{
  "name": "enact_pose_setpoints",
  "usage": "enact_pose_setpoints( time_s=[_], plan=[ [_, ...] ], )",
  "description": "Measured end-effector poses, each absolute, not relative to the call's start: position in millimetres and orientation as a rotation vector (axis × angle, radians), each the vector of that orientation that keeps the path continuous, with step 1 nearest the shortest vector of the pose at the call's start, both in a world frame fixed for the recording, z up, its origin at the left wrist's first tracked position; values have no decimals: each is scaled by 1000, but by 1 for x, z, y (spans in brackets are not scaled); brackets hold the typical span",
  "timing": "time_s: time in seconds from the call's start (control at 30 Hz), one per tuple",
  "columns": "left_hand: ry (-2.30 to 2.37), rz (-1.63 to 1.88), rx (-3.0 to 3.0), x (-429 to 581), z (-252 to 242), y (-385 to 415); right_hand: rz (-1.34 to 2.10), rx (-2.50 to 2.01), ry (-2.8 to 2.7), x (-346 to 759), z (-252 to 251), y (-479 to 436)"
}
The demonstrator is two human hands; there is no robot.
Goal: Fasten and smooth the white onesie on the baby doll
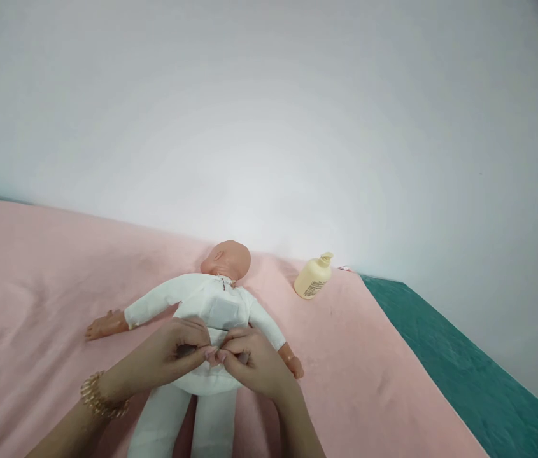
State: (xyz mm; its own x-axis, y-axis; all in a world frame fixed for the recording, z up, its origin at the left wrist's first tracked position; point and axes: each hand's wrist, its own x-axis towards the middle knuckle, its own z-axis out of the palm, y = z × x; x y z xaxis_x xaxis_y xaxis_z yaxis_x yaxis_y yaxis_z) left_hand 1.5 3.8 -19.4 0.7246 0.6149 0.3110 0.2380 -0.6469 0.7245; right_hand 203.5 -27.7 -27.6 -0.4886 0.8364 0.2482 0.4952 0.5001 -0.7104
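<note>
Your left hand and right hand pinched the white cloth-bodied baby doll at its lower back, fingertips together. A cream plastic pump bottle lay well apart on the pink towel, nothing between.

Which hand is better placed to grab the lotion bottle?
Right. The bottle lies up and right of the doll, on the right hand's side; the left hand would have to cross over. Both hands now pinch the doll's back.

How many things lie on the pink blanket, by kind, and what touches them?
Doll: 1, face down, left hand and right hand pinching its white suit at the lower back
Bottle: 1, cream, lying untouched
Total: 2, on the pink blanket
</note>
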Motion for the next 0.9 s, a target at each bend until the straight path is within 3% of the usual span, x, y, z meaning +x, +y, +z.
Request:
enact_pose_setpoints(
  time_s=[0.9],
  plan=[
    [655, 919, 2355, 0, -29, 11, 590, -1093, -1974, 204, -30, -24]
  ],
)
